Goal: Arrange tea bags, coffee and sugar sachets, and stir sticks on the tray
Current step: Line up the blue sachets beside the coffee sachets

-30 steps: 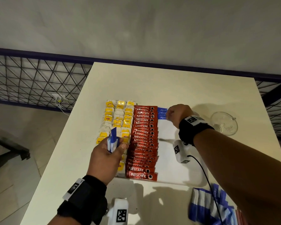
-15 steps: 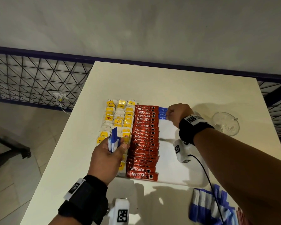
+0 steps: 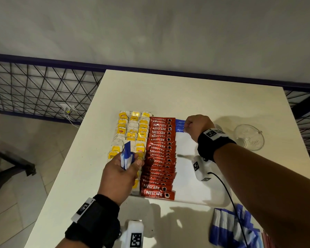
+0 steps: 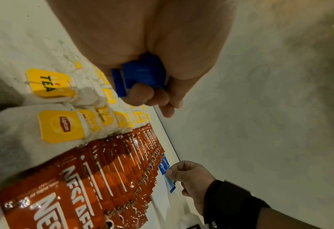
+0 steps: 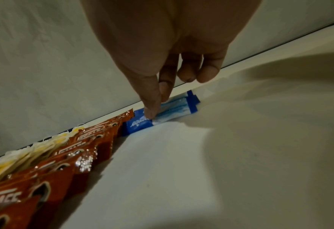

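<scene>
— Where were the sugar sachets at that moment?

— A few blue sugar sachets (image 3: 180, 125) lay at the far edge of the white tray (image 3: 186, 185), just beside the top of the red coffee sachets (image 3: 159, 154). The right hand (image 3: 197, 125) was on them: the thumb and the first finger pinched the top sachet, and the other fingers were curled above it.

— And the other hand?

— The left hand (image 3: 119, 173) was above the near part of the tea bags (image 3: 132, 133). It gripped a small bundle of blue-and-white sachets (image 3: 127, 155), which stood upright between the thumb and the curled fingers.

— How was the tray filled?

— The tea bags with yellow tags took the left side in three columns. The coffee sachets made one overlapping column beside them, from the far edge to the near edge. The right part of the tray was bare white.

— What else was on the table (image 3: 186, 93)?

— A loose pile of blue-and-white sachets (image 3: 229, 228) lay at the near right corner, off the tray. A glass dish (image 3: 249, 136) stood near the right edge.
</scene>
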